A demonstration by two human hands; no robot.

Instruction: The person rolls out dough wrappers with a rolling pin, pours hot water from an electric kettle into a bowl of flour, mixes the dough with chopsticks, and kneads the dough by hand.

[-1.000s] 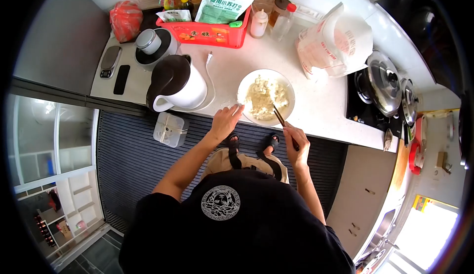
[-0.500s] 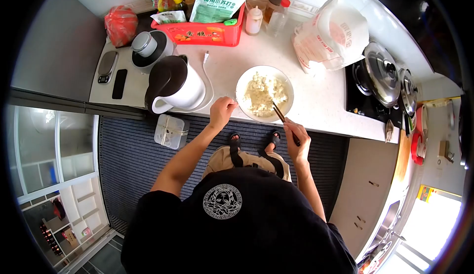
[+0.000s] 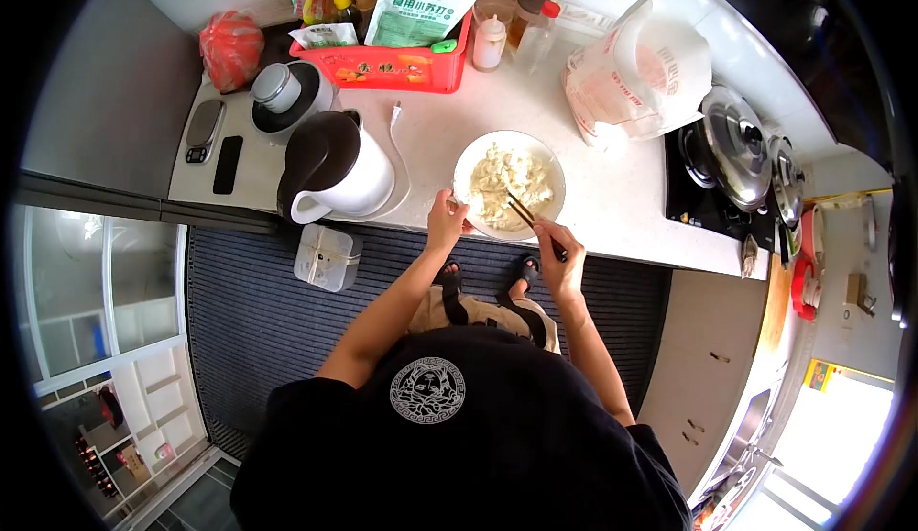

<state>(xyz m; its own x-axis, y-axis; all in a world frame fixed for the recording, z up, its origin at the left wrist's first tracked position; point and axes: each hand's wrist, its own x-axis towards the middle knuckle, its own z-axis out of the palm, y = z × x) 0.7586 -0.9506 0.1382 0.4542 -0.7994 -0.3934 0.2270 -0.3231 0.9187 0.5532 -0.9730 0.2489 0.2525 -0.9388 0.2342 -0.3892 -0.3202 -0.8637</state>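
A white bowl (image 3: 557,173) stands near the counter's front edge. In it lies a pale, lumpy, floury mixture (image 3: 499,175). My right hand (image 3: 562,252) is closed round a pair of dark chopsticks (image 3: 523,211), whose tips are down in the mixture. At the bowl's lower left rim, my left hand (image 3: 447,221) has its fingers closed on the edge; part of its grip is hidden.
Left of the bowl are a white electric kettle (image 3: 359,172) with its cord, a phone (image 3: 228,165) and a kitchen scale (image 3: 204,124). Behind stands a red basket (image 3: 402,69) of bottles and packets. To the right are a plastic bag (image 3: 612,86) and a lidded pot (image 3: 734,143) on the stove.
My left hand has moved right and onto the bowl's rim. The right hand has shifted up and left, and the chopstick tips have moved left through the mixture.
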